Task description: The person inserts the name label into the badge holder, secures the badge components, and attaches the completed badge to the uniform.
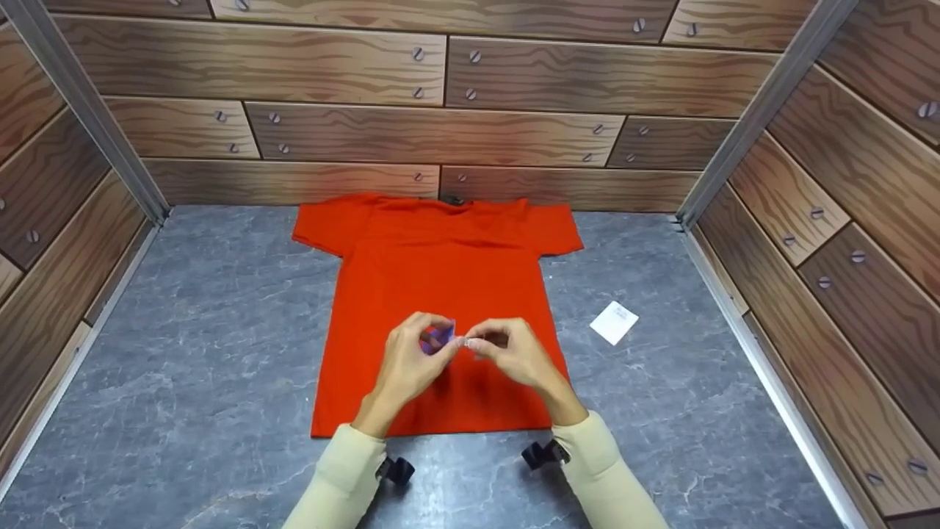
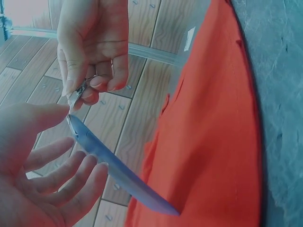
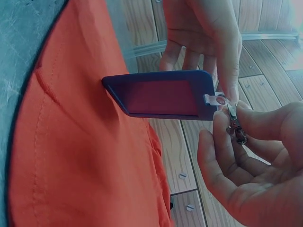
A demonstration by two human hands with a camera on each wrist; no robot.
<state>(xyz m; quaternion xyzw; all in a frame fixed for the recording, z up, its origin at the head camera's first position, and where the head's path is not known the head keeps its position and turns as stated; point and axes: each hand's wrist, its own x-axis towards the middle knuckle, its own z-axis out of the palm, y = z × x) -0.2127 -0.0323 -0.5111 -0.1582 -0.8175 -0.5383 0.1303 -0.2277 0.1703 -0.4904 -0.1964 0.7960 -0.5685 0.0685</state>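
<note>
A blue badge holder (image 3: 203,85) with a see-through window hangs over the shirt. A short clear strap (image 3: 218,100) at its end joins it to a small metal clip (image 3: 235,125). My left hand (image 1: 411,353) pinches the strap end between thumb and forefinger, its other fingers spread behind the holder (image 2: 113,163). With thumb and fingertips, my right hand (image 1: 521,356) grips the metal clip, close against the left fingertips. Beneath both hands a red T-shirt (image 1: 440,279) lies spread flat, its collar toward the back wall.
To the right of the shirt lies a small white square (image 1: 614,322) with faint print. The grey marbled surface (image 1: 235,330) is bounded by wood-patterned walls (image 1: 345,132) at the back and both sides. Metal posts (image 1: 764,110) stand at the rear corners.
</note>
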